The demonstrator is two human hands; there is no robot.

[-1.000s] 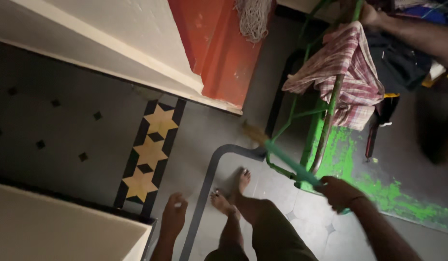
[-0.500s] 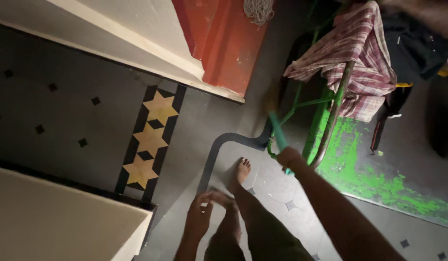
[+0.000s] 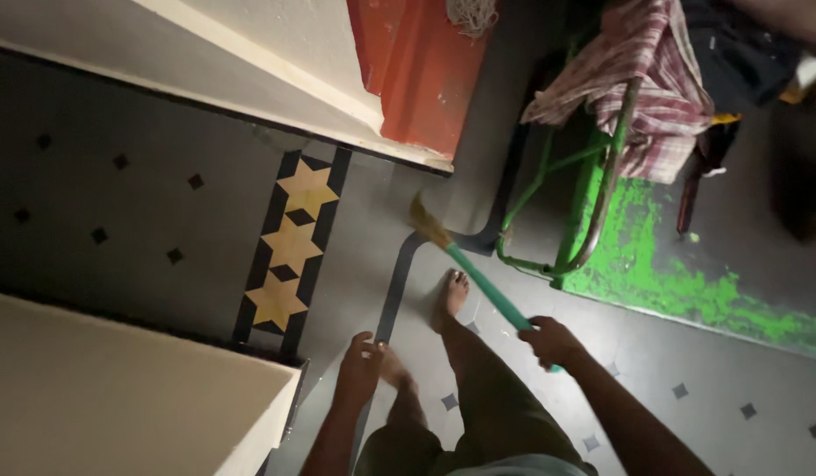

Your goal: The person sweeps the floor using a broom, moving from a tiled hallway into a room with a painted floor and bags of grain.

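Right hand [image 3: 549,342] clenched on green broom handle [image 3: 487,289], bristles [image 3: 426,225] on grey floor [image 3: 734,353] at centre frame; left hand [image 3: 359,370] empty, loose, lower centre. Sweeping stroke underway beside green metal frame [image 3: 593,220].

Broom [image 3: 465,269] — green handle, straw-coloured bristle head; slanted, head down on grey floor beside bare foot.

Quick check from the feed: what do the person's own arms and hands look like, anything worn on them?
Both arms are bare along all that shows, with no sleeves in view. The left hand and the right hand wear no gloves, and no watch, band or ring can be made out, though the picture is dim and a little blurred. The fingers are uncovered too.
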